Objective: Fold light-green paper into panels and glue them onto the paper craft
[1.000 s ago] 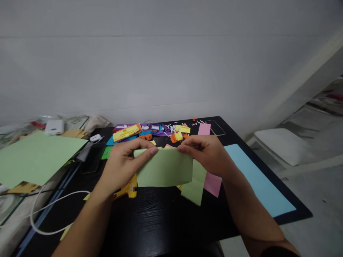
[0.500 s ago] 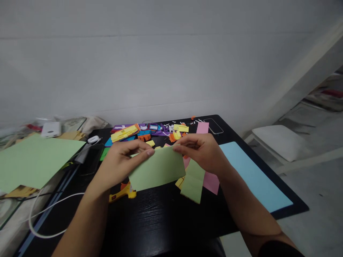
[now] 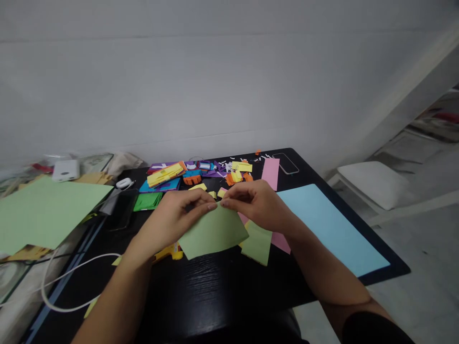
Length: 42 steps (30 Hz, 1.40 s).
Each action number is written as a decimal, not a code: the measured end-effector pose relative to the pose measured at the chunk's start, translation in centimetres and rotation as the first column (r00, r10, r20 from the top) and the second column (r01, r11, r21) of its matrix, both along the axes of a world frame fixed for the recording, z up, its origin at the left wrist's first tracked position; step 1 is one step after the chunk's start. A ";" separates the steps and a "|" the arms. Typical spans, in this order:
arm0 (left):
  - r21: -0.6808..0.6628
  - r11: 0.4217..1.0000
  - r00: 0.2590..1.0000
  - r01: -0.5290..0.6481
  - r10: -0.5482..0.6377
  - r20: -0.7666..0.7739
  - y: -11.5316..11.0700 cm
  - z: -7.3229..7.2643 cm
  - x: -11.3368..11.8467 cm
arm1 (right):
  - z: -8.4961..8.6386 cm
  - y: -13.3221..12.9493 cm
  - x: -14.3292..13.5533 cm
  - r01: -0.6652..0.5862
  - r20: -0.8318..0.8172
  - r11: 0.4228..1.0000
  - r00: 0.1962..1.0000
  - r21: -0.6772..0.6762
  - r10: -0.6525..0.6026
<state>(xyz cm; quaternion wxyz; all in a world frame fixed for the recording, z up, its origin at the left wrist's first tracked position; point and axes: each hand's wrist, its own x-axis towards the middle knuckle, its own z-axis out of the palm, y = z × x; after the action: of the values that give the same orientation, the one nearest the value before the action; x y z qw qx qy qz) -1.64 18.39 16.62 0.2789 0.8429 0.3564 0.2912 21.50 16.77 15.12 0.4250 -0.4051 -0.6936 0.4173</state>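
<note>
A light green sheet of paper (image 3: pixel 214 233) is pinched at its top edge by both hands, above the black table. My left hand (image 3: pixel 181 210) grips it with thumb and fingers closed. Close beside it, my right hand (image 3: pixel 256 204) pinches the same edge, thumb nearly meeting the other thumb. The sheet bows, its lower edge curved toward me. Under and right of my right hand lie another light green paper piece (image 3: pixel 257 242) and a pink strip (image 3: pixel 280 241). A yellow-handled tool (image 3: pixel 168 252), partly hidden, rests behind my left wrist.
Yellow paper strips (image 3: pixel 166 175), a green paper stack (image 3: pixel 147 201) and small scraps lie at the back. A blue sheet (image 3: pixel 333 229) is on the right, a phone-shaped outline (image 3: pixel 286 164) behind it. At left are a large green sheet (image 3: pixel 46 210) and a white cable (image 3: pixel 68 309).
My hands have come closer together along the paper's top edge, and the sheet has gone from nearly flat to bowed. The view has shifted slightly.
</note>
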 end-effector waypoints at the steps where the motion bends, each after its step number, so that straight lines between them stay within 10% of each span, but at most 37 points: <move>1: -0.005 1.000 1.000 0.000 0.000 -0.003 0.0 0.0 0.0 | 0.0 0.1 0.0 -0.001 0.001 1.000 1.000 0.005 0.001; 25: 0.094 0.983 0.986 -0.158 0.152 0.073 1.7 0.7 -3.8 | 0.8 2.0 3.0 0.201 -0.147 0.977 0.971 0.069 -0.189; 32: 0.465 0.840 0.953 -0.280 0.185 0.239 1.0 0.4 -3.2 | 1.0 1.1 2.7 0.320 -0.164 0.912 0.944 0.257 -0.286; 42: 0.565 0.704 0.878 -0.431 0.184 0.441 0.0 -0.5 -1.9 | 1.2 0.5 2.1 0.296 -0.252 0.955 0.925 0.002 -0.286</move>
<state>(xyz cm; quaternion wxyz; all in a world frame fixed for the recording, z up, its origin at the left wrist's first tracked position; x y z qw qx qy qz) -3.56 18.39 16.14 -0.0242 0.7468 0.3153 0.5850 23.58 17.27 16.34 0.5737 -0.4394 -0.5752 0.3833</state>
